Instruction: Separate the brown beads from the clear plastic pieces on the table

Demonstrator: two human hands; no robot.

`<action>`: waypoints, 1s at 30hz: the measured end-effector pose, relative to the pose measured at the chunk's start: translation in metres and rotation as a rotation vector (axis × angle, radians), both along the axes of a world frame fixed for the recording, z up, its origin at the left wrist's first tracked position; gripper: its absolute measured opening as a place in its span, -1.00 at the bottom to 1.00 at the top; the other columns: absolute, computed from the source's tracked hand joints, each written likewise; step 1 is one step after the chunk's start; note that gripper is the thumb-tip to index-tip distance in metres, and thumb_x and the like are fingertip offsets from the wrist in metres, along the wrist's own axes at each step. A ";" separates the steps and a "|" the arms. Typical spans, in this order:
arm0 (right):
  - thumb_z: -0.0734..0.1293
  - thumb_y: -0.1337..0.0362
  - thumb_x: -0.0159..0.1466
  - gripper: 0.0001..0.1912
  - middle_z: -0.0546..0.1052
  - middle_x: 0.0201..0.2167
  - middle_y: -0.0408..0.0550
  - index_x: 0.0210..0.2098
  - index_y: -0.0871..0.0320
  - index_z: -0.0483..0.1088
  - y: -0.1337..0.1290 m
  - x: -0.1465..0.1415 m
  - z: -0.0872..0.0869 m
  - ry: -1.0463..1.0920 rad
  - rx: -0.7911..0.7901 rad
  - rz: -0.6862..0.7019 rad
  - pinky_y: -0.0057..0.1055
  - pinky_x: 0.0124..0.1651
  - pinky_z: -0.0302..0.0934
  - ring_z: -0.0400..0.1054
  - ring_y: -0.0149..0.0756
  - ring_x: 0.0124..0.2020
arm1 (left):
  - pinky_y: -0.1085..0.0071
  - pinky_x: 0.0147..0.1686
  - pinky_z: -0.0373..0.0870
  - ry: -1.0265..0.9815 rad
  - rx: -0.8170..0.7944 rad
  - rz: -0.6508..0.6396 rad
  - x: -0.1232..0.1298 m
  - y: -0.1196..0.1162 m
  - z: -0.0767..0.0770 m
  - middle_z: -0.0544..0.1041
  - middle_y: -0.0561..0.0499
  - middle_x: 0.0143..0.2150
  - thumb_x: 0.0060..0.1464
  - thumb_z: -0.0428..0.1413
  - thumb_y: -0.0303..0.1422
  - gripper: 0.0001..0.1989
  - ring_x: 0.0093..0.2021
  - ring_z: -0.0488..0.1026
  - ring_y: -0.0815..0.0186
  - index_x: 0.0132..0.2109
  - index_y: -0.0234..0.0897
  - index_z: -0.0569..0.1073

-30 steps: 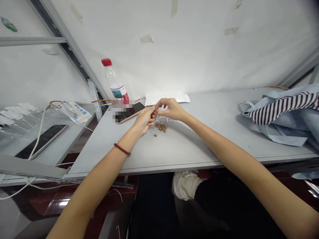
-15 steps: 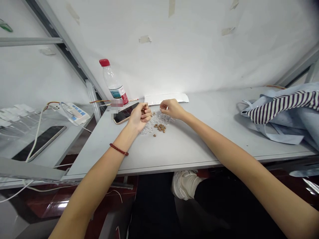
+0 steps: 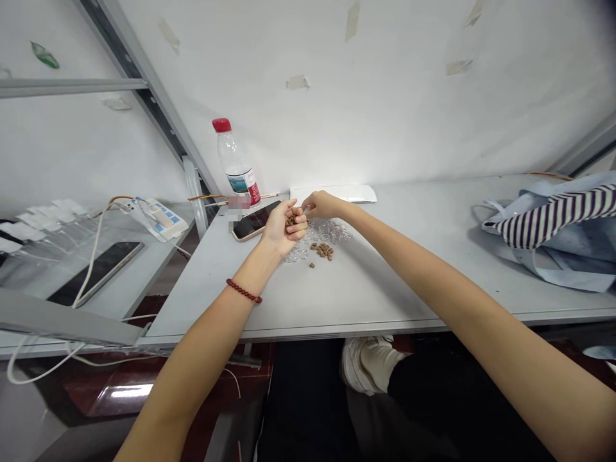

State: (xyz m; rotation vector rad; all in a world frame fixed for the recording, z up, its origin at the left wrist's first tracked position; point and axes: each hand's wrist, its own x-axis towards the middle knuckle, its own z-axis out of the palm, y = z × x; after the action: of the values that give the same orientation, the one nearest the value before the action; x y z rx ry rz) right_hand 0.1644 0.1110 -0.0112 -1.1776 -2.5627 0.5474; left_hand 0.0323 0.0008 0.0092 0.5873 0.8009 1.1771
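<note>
Showing red on a bottle cap (image 3: 221, 125) at eleven o'clock, dark red on a beaded bracelet (image 3: 244, 290) at eight, brown on small pellets (image 3: 322, 251) at five, navy-and-white stripes on pale blue cloth (image 3: 553, 218) at three, and white on a sneaker (image 3: 368, 366) at six.

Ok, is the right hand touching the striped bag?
Apart: the head view shows table between the right hand and the striped bag.

Your left hand (image 3: 282, 230) cups a few small brown pellets (image 3: 291, 221); other pellets (image 3: 322, 251) lie loosely clustered on the tabletop (image 3: 231, 289), touching a spread of clear beads (image 3: 325, 232).
</note>
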 end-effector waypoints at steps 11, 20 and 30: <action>0.35 0.40 0.13 -0.84 0.53 -0.49 -0.04 -0.31 0.29 0.55 -0.012 0.007 0.005 0.298 -0.066 -0.054 -0.46 -0.40 0.13 0.30 -0.42 -0.49 | 0.66 -0.83 -0.17 0.055 -0.063 0.032 -0.001 0.004 -0.007 0.15 0.16 -0.66 0.21 -0.06 -0.40 -0.66 -0.79 -0.05 0.63 -0.54 -0.35 0.28; 0.42 0.22 0.14 -0.81 0.48 -0.53 -0.08 -0.40 0.26 0.48 -0.046 0.017 -0.001 0.806 -0.311 -0.050 -0.44 -0.39 0.16 0.27 -0.44 -0.48 | 0.68 -0.82 -0.15 0.126 -0.017 -0.015 0.009 0.003 -0.011 0.16 0.17 -0.64 0.27 0.01 -0.29 -0.66 -0.78 -0.04 0.66 -0.42 -0.43 0.38; 0.38 0.23 0.17 -0.82 0.51 -0.50 -0.09 -0.38 0.25 0.47 -0.051 0.021 0.001 0.921 -0.373 0.057 -0.45 -0.31 0.18 0.31 -0.45 -0.43 | 0.69 -0.81 -0.13 0.160 0.053 -0.044 0.009 -0.003 -0.005 0.15 0.20 -0.63 0.19 0.10 -0.40 -0.75 -0.76 -0.03 0.66 -0.45 -0.41 0.36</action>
State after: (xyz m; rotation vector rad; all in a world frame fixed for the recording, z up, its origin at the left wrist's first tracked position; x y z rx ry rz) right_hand 0.1859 0.0596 -0.0101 -0.6821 -1.7332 1.2650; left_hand 0.0415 -0.0019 0.0046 0.7463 0.8906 1.1236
